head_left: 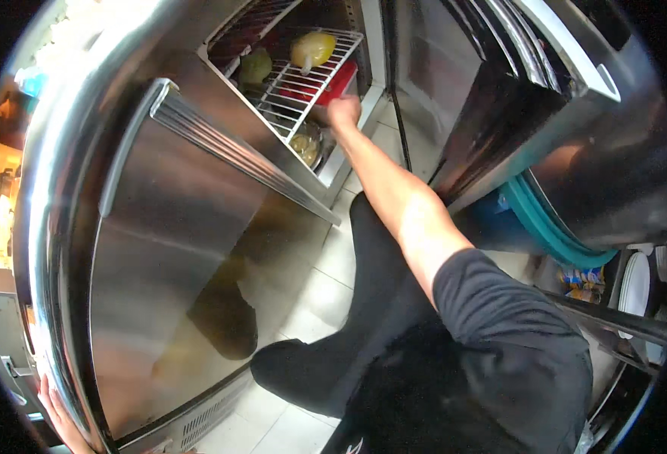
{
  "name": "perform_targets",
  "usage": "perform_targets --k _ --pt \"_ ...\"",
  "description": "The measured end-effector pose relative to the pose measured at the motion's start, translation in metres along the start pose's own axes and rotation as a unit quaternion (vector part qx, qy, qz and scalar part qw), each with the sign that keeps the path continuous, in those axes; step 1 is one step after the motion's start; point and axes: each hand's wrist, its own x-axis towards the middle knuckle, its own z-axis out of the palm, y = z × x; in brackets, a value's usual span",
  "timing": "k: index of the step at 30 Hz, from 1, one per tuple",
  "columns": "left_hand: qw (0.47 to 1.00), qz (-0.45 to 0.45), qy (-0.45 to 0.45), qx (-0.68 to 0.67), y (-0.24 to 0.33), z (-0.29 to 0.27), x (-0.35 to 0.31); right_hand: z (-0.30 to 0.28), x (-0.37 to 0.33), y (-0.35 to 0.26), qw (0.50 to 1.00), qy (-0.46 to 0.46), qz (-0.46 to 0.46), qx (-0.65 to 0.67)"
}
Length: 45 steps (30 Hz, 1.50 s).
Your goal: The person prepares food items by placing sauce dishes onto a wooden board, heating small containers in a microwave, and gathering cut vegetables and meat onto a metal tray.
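Note:
My right hand (345, 112) reaches into an open stainless steel refrigerator, beside a white wire shelf (341, 51). Its fingers look curled in and their tips are hidden, so what they hold, if anything, does not show. Right by the hand is a red object (339, 85), seen partly through the shelf wires. A clear container (307, 145) with pale contents sits lower in the compartment. On the shelf lie a yellow bundle (313, 50) and a green one (255, 66). At the lower left, my left hand (60, 416) rests with fingers extended along a rounded metal edge (46, 303).
The refrigerator door (443, 83) stands open to the right of my arm. A closed steel door (175, 265) with a long handle (228, 144) is at the left. A teal round rim (549, 227) and white plates (634, 291) on a rack are at the right.

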Motion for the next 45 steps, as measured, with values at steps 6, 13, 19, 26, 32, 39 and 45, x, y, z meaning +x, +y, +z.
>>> perform_targets --k 6,13,19,26,32,39,45 --pt "0.983 0.031 0.028 0.180 0.077 0.004 -0.017 0.016 0.059 0.041 0.730 -0.139 -0.404 -0.534" --pt "0.995 -0.010 0.076 0.061 0.008 -0.007 -0.013 0.014 0.116 0.023 0.637 -0.289 -0.584 -0.412" --pt "0.997 -0.013 0.070 0.028 0.030 -0.001 -0.022 0.022 0.099 0.010 0.611 -0.333 -0.603 -0.391" --pt "0.992 0.054 0.103 0.051 0.044 0.005 -0.017 0.012 0.086 0.015 0.733 -0.279 -0.402 -0.473" --pt "0.990 0.052 0.114 0.067 0.048 -0.001 -0.026 -0.011 0.045 0.002 0.598 -0.185 -0.517 -0.584" --pt "0.991 0.058 0.097 0.068 0.046 0.003 -0.021 -0.018 0.038 0.012 0.697 -0.156 -0.492 -0.498" --pt "0.997 0.021 0.057 0.050 0.003 -0.017 -0.018 -0.017 0.015 0.038 0.690 -0.218 -0.526 -0.447"
